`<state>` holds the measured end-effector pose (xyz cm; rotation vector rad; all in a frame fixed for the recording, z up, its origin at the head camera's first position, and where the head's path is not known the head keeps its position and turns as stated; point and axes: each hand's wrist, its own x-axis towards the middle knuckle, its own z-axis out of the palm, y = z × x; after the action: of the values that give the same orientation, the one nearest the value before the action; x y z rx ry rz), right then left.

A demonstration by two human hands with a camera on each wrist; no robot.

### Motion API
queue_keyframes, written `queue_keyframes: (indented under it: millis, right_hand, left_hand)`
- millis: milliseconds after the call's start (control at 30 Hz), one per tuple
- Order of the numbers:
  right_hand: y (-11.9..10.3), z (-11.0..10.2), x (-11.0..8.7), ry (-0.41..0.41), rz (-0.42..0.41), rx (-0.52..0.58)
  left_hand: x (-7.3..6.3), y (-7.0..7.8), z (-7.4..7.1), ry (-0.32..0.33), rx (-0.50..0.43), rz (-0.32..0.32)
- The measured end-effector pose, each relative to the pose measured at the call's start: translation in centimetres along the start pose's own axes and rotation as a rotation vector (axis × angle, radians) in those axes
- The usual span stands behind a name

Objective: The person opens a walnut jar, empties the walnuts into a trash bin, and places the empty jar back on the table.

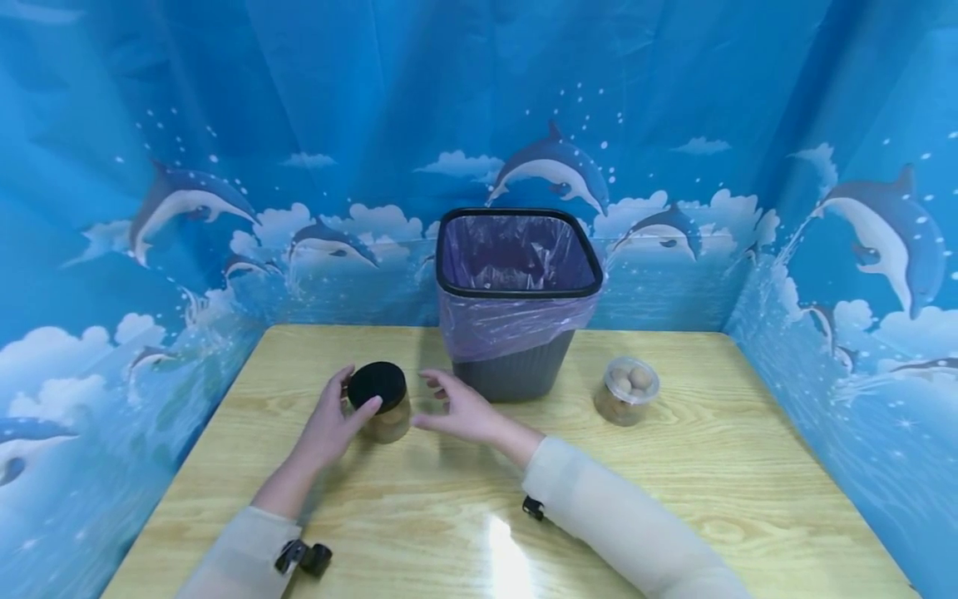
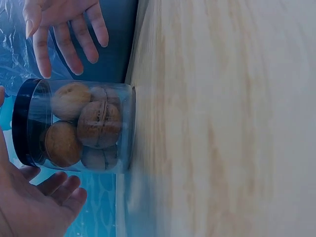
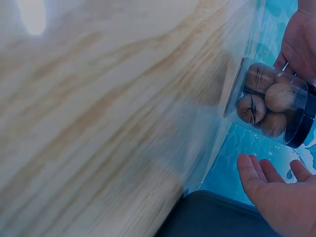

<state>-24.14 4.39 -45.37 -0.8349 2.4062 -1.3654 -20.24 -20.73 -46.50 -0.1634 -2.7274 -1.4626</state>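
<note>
The left wrist view's edges crop the left grip (image 2: pixel 37 202), the right grip (image 2: pixel 59 17) and the bin (image 2: pixel 118 44).

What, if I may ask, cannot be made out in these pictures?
Head view: the floor of the bin, hidden by its front wall and liner.
Left wrist view: how many brown balls the jar holds; front ones cover others.
Right wrist view: part of the black lid, cut off by the right edge.

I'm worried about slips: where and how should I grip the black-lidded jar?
The jar is probably best gripped round its clear wall, below the black lid, from the left: it stands upright, the wall is round, and the bin is rightward.
</note>
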Motion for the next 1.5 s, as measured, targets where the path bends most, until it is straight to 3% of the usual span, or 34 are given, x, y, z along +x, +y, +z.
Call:
queue_keyframes:
  millis: [767,1500]
  right_hand:
    - [0.0,1.4,1.4,-0.017,0.06,-0.083]
    - [-0.1,2.2,2.3,-0.023,0.067,-0.061]
  left_hand:
    - [-0.1,-0.4,0.9,-0.02,-0.138,0.016]
    - [0.2,-0.6,0.6,-0.042,-0.081,-0.077]
